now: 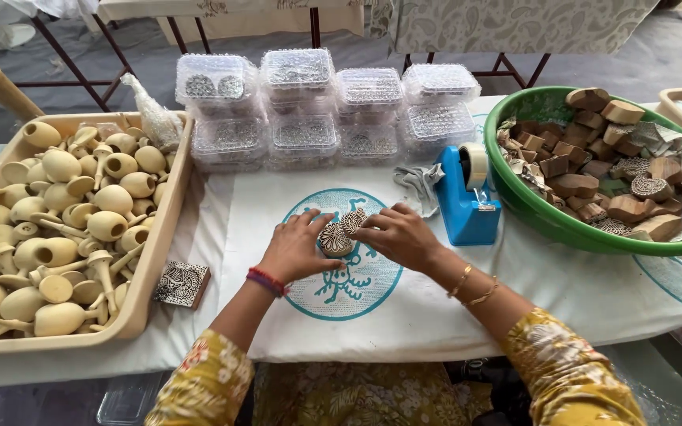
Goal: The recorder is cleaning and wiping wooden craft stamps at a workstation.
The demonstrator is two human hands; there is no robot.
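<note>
Pressing two carved wooden printing blocks (342, 230) together between fingertips — left hand (294, 248) and right hand (399, 235) both grasping — over white cloth (404, 308).

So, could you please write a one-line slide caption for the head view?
Both hands, left and right, hold carved wooden stamps over a white cloth.

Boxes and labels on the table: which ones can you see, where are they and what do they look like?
Clear plastic boxes: stacked along the table's back edge, lidded, with patterned pieces inside.
Round teal emblem: printed on the white cloth, under both hands.
Blue tape dispenser: right of the hands, with a pale roll.
No screens or signs.
</note>
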